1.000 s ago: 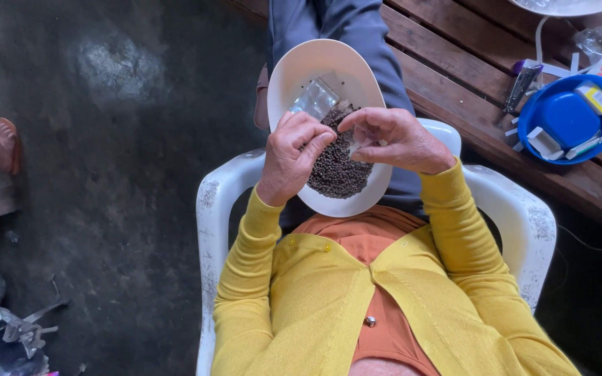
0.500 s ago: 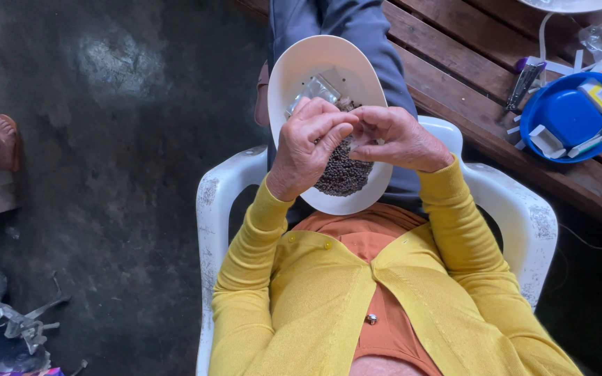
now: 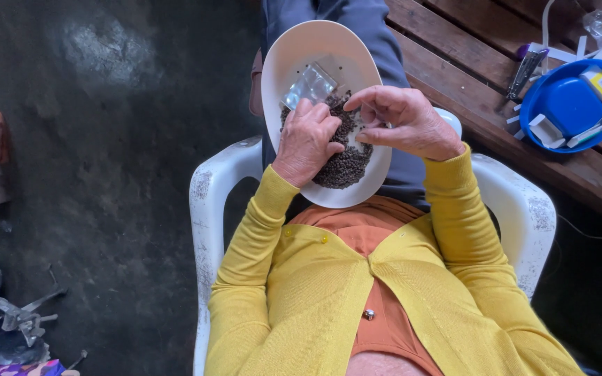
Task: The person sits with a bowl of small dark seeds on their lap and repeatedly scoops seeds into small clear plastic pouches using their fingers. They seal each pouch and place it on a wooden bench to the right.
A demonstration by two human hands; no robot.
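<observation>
Two hands (image 3: 306, 139) (image 3: 404, 120) — one white bowl (image 3: 294, 52), one blue dish (image 3: 569, 104).

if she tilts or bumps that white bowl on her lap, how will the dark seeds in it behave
The dark seeds look small, round and loose, so they would likely roll and slide toward the low side. The white bowl is shallow and smooth, so some could spill over the rim. It seems to rest on her lap, with the left hand on the pile, so it probably tips easily.

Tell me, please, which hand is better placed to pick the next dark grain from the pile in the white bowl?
Probably the left hand: it rests palm-down on the pile of dark grains in the white bowl. The right hand hovers above with fingers pinched together.
</observation>
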